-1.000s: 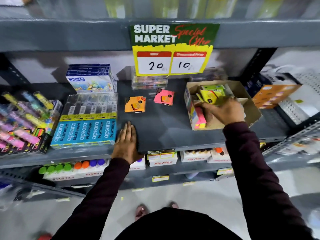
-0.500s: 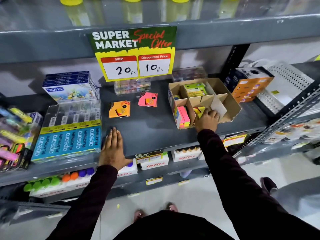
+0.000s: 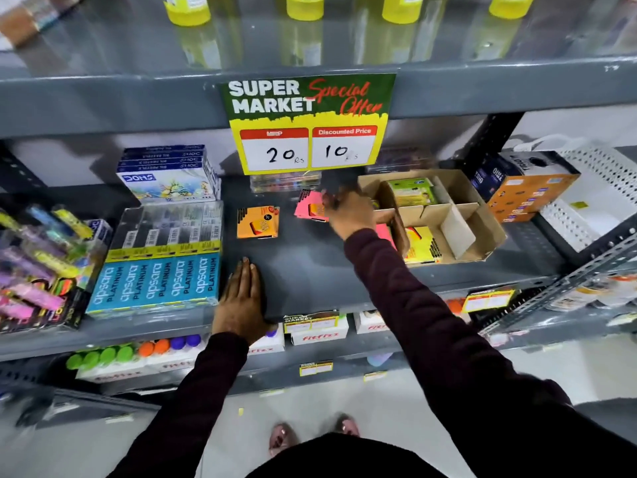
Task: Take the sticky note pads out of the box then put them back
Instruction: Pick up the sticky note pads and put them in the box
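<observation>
A brown cardboard box (image 3: 482,215) with dividers stands on the grey shelf, right of centre. It holds a green sticky note pad (image 3: 410,191) at the back, a yellow pad (image 3: 420,246) in front and a pink one (image 3: 384,232) at its left wall. Two pads lie flat on the shelf left of the box: an orange pad (image 3: 258,222) and a pink pad (image 3: 308,210). My right hand (image 3: 348,212) reaches across from the box, its blurred fingertips at the pink pad's right edge. My left hand (image 3: 241,298) rests flat on the shelf's front, fingers straight.
Blue pencil packs (image 3: 155,277) and blue boxes (image 3: 169,177) fill the shelf's left, with highlighters (image 3: 34,263) beyond. A price sign (image 3: 310,125) hangs from the upper shelf. An orange carton (image 3: 527,191) and a white basket (image 3: 593,194) sit right of the box.
My right hand set the yellow pad into the box's front compartment, left the box and moved left to the pink pad on the shelf. My left hand stayed flat.
</observation>
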The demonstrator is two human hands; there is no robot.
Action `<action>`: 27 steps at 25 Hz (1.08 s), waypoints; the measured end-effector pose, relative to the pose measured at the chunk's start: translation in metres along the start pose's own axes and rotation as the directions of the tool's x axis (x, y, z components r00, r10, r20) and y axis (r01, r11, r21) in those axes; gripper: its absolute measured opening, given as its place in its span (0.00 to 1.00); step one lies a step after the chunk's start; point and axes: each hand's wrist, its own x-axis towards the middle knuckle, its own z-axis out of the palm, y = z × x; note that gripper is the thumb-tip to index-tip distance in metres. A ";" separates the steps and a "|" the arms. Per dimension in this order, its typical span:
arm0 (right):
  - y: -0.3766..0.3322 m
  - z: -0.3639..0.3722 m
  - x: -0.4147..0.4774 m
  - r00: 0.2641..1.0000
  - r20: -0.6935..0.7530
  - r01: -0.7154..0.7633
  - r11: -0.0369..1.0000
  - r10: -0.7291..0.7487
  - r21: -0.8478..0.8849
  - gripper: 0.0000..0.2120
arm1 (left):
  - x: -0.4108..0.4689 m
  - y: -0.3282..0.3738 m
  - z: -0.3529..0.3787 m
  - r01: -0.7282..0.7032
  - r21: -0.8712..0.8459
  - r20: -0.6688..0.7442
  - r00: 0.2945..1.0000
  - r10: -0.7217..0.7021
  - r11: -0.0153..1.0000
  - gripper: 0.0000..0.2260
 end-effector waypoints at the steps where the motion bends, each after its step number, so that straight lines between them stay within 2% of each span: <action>1: -0.013 0.018 0.006 0.993 0.116 -0.007 0.999 0.013 -0.050 0.26 | 0.000 -0.001 -0.001 -0.001 0.004 0.000 1.000 0.001 1.000 0.53; 3: -0.028 0.046 0.016 0.960 0.260 -0.060 0.985 0.101 -0.160 0.36 | 0.000 0.001 -0.002 0.002 -0.013 -0.002 1.000 -0.002 1.000 0.53; 6: -0.033 0.073 0.025 0.933 0.258 -0.227 0.967 0.249 -0.114 0.48 | 0.001 0.002 -0.002 0.027 -0.020 0.021 0.999 -0.027 0.999 0.55; 9: -0.034 0.087 0.030 0.943 0.214 -0.226 0.962 0.255 -0.151 0.47 | 0.001 0.000 -0.001 0.035 -0.028 0.021 0.999 -0.034 0.999 0.56; 13: -0.027 0.084 0.028 0.928 0.246 -0.226 0.948 0.279 -0.223 0.53 | 0.001 0.000 -0.002 0.028 -0.006 0.015 0.999 -0.028 1.000 0.56; 18: -0.020 0.068 0.013 0.943 0.266 -0.139 0.964 0.199 -0.228 0.48 | -0.001 -0.002 -0.002 0.010 -0.020 0.014 1.000 -0.010 1.000 0.55; 21: -0.015 0.039 -0.007 0.961 0.276 0.058 0.966 0.014 -0.251 0.39 | -0.001 -0.001 -0.004 0.000 -0.059 -0.015 1.000 0.000 0.998 0.50; 23: -0.002 0.011 -0.023 0.981 0.169 0.130 0.973 -0.097 -0.191 0.29 | -0.001 0.000 -0.003 -0.001 -0.074 -0.022 1.000 0.000 0.997 0.52; 24: 0.009 -0.004 -0.030 0.992 0.060 0.123 0.980 -0.115 -0.155 0.27 | -0.002 -0.001 -0.002 -0.004 -0.072 -0.015 1.000 0.003 0.997 0.53; 25: 0.023 -0.022 -0.036 0.993 -0.056 0.095 0.986 -0.103 -0.137 0.26 | -0.001 -0.001 -0.001 -0.011 -0.062 -0.009 1.000 0.011 0.998 0.54; 27: 0.060 -0.052 -0.039 0.985 -0.174 -0.027 0.990 0.003 -0.137 0.27 | 0.000 -0.003 0.002 -0.020 -0.043 -0.012 1.000 0.019 0.999 0.55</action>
